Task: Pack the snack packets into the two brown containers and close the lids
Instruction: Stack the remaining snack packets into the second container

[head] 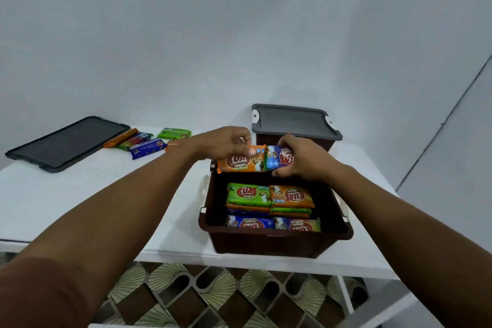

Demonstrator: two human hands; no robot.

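An open brown container (269,242) stands at the table's front edge with several green, orange and blue snack packets (269,198) stacked inside. My left hand (226,142) pinches an orange packet (241,162) above the container's far rim. Beside it my right hand (303,160) grips a blue packet (277,158), end to end with the orange one. A second brown container (327,142) stands behind, closed with a grey lid (292,121).
A loose grey lid (66,142) lies flat at the table's left. Several snack packets (145,141) lie between that lid and my left arm. The white table (53,194) ends near me; patterned floor shows below. A white wall is behind.
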